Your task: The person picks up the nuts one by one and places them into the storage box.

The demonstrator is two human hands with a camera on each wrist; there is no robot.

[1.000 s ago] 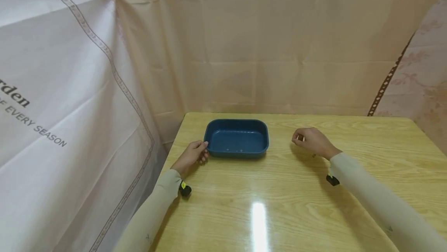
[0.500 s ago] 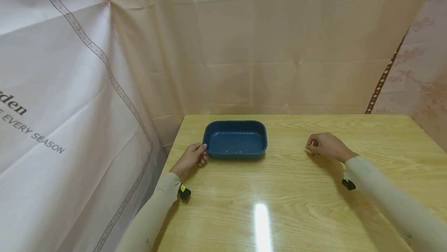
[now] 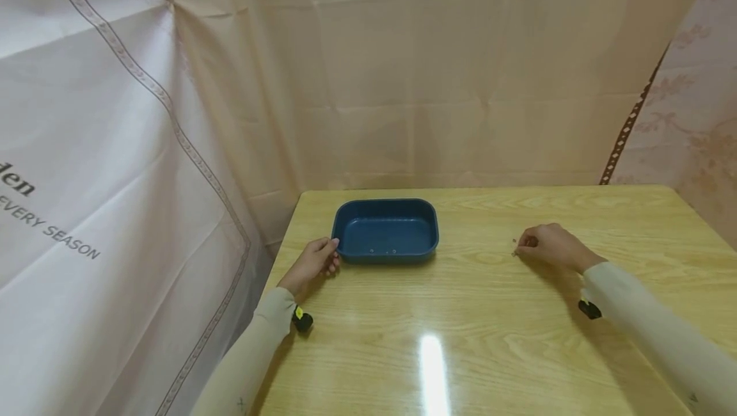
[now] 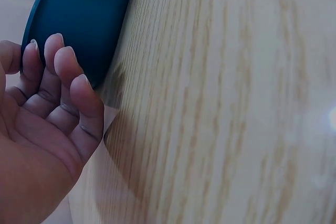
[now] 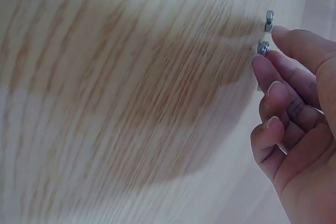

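My left hand [image 3: 313,262] holds the near left corner of a blue rectangular tray [image 3: 386,258], thumb over the rim and fingers outside. In the left wrist view the tray's wall [image 4: 89,19] rises behind the fingertips. Several tiny ring-like pieces [image 3: 394,251] lie inside along the near side. To the right, my right hand [image 3: 555,246] is low over the table with thumb and fingers bent. The right wrist view shows small metal nuts [image 5: 270,16] on the wood by its fingertips. One nut [image 5: 263,48] sits between thumb and index finger, the thumb apart from it.
The light wooden table [image 3: 368,339] has its back edge against a hanging beige cloth [image 3: 403,83]. A white printed cloth [image 3: 115,211] hangs along the left side. Black wrist cameras [image 3: 302,320] are strapped at both cuffs.
My right hand has moved right and slightly nearer, to the small nuts, which now show beside its fingertips. The left hand still holds the tray; the view has shifted slightly.
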